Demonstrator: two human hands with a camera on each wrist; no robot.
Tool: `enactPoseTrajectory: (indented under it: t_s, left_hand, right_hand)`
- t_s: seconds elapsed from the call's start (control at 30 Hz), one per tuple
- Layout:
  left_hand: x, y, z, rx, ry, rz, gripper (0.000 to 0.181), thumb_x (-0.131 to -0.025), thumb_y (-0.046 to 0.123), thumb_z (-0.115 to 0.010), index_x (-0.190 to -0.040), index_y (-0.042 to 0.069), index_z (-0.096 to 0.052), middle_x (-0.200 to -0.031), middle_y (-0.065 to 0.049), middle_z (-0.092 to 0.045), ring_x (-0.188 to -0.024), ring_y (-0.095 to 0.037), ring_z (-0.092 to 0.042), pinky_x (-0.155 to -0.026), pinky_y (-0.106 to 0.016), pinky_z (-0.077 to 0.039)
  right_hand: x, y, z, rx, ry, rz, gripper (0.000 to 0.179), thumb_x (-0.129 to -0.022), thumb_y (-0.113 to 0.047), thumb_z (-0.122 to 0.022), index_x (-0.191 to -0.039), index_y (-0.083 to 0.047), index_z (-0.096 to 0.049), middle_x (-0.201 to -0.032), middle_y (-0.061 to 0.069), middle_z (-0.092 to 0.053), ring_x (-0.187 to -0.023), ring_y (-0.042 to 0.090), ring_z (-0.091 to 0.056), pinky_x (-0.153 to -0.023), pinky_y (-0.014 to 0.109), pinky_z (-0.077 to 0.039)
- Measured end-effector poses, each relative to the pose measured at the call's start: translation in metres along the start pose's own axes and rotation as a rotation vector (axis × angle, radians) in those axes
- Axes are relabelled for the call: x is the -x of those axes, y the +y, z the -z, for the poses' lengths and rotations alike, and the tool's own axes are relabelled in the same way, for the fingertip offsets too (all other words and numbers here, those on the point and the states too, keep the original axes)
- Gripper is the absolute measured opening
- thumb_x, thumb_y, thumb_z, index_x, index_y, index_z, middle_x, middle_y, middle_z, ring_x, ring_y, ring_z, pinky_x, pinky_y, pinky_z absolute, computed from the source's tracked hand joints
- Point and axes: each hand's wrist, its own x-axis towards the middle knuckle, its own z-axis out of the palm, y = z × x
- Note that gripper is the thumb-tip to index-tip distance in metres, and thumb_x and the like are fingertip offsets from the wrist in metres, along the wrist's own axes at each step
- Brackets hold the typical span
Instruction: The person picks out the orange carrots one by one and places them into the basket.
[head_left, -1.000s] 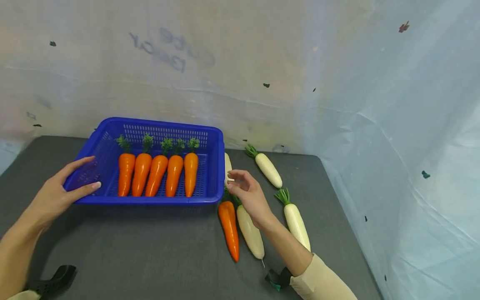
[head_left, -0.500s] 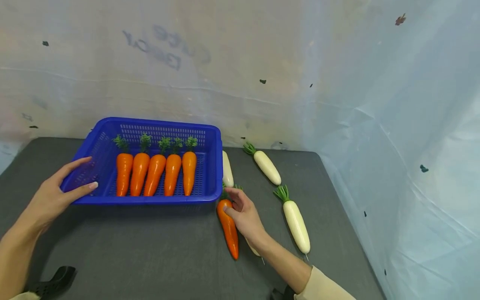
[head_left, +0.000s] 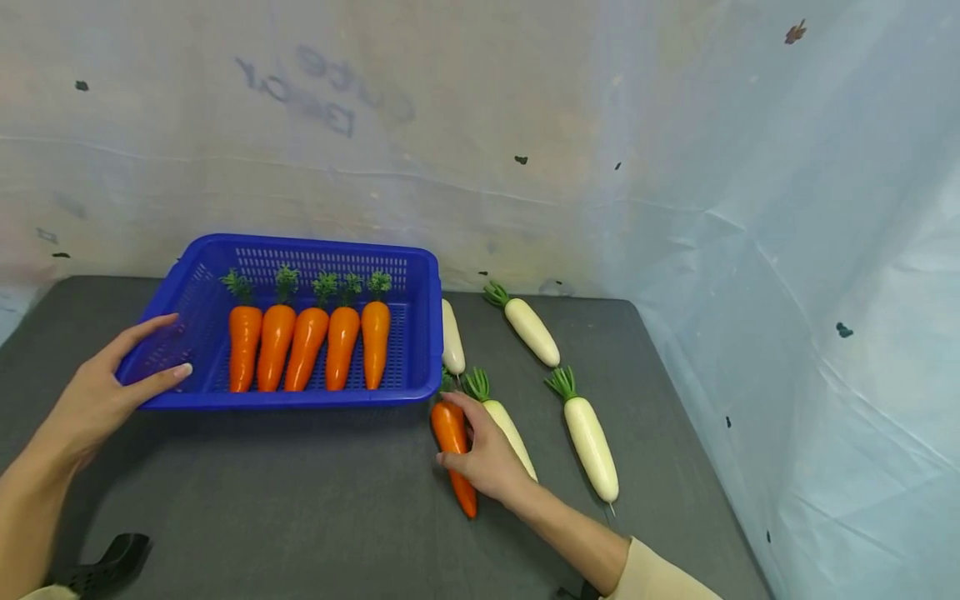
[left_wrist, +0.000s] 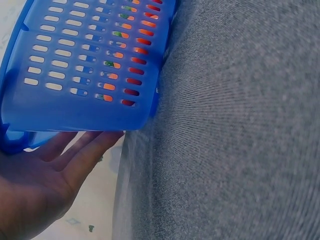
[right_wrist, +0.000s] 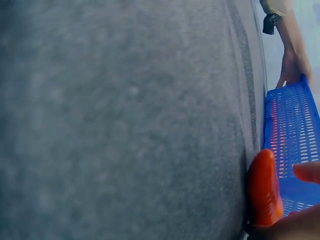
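My left hand (head_left: 97,400) grips the left end of a blue plastic basket (head_left: 300,401), thumb over its front corner. In the left wrist view its fingers (left_wrist: 87,155) reach behind the basket's end wall. Inside the basket several orange carrots (head_left: 306,350) with green tops lie side by side. Another carrot (head_left: 448,425) lies on the table by the basket's front right corner. My right hand (head_left: 487,458) is over this carrot, fingers and thumb spread to either side. In the right wrist view the thumb (right_wrist: 307,171) stands apart from the carrot (right_wrist: 264,187).
A white radish (head_left: 510,433) lies partly behind my right hand. Two more radishes, a far one (head_left: 532,332) and a nearer one (head_left: 591,450), lie to the right. Another radish (head_left: 452,337) shows beside the basket's right wall. Plastic sheeting (head_left: 480,217) hangs behind the grey table (head_left: 300,500).
My right hand has come down and toward me, from above the radish tops to over the loose carrot. The left hand keeps its hold on the basket.
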Motion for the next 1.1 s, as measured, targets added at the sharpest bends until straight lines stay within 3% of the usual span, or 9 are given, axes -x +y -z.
enactPoseTrajectory:
  t_s: [0.27,0.53,0.67,0.8,0.97,1.1]
  left_hand:
    - [0.001,0.000,0.000,-0.010,-0.001,-0.002,0.079,-0.099,0.033,-0.062,-0.160,0.036,-0.012,-0.161,-0.030,0.002,-0.138,-0.065,-0.006,-0.101,-0.082,-0.006]
    - [0.000,-0.001,-0.001,0.006,0.005,-0.004,0.078,-0.099,0.031,-0.061,-0.160,0.038,-0.012,-0.162,-0.029,0.003,-0.139,-0.064,-0.003,-0.101,-0.082,-0.004]
    - [0.001,-0.001,-0.001,0.003,0.010,0.001,0.078,-0.099,0.032,-0.061,-0.160,0.037,-0.012,-0.162,-0.029,0.003,-0.139,-0.064,-0.003,-0.102,-0.081,-0.004]
    - [0.002,-0.002,0.000,0.003,0.010,0.002,0.078,-0.099,0.032,-0.062,-0.160,0.036,-0.013,-0.162,-0.029,0.002,-0.140,-0.063,-0.003,-0.103,-0.081,-0.003]
    - [0.002,-0.001,0.000,0.007,0.012,-0.005,0.078,-0.099,0.031,-0.062,-0.160,0.035,-0.014,-0.162,-0.029,0.002,-0.141,-0.062,-0.002,-0.103,-0.080,-0.002]
    - [0.001,0.000,0.000,-0.001,0.010,-0.008,0.079,-0.098,0.032,-0.063,-0.160,0.034,-0.014,-0.162,-0.029,0.001,-0.140,-0.063,-0.003,-0.103,-0.081,-0.003]
  right_hand:
    - [-0.001,0.007,0.006,0.248,-0.008,0.052,0.088,-0.070,-0.001,-0.085,-0.148,-0.010,-0.045,-0.143,0.014,-0.047,-0.120,0.026,-0.054,-0.098,0.040,-0.049]
    - [-0.009,0.002,0.018,0.396,-0.088,-0.015,0.093,-0.068,-0.018,-0.091,-0.149,-0.020,-0.045,-0.112,0.007,-0.054,-0.091,0.018,-0.054,-0.076,0.029,-0.050]
    - [-0.018,-0.001,0.022,0.433,-0.130,-0.022,0.090,-0.068,-0.020,-0.091,-0.146,-0.018,-0.046,-0.108,0.005,-0.057,-0.091,0.018,-0.054,-0.074,0.029,-0.050]
    - [-0.021,0.002,0.026,0.329,-0.154,-0.038,0.087,-0.070,-0.014,-0.088,-0.144,-0.017,-0.043,-0.113,0.008,-0.059,-0.088,0.018,-0.059,-0.073,0.030,-0.052]
    - [-0.020,0.007,0.031,0.080,-0.178,-0.119,0.087,-0.076,-0.009,-0.084,-0.147,-0.021,-0.037,-0.118,0.013,-0.057,-0.071,0.017,-0.066,-0.062,0.032,-0.056]
    - [-0.020,0.007,0.034,-0.089,-0.193,-0.157,0.085,-0.080,-0.009,-0.082,-0.149,-0.024,-0.034,-0.124,0.020,-0.052,-0.070,0.020,-0.069,-0.061,0.035,-0.059]
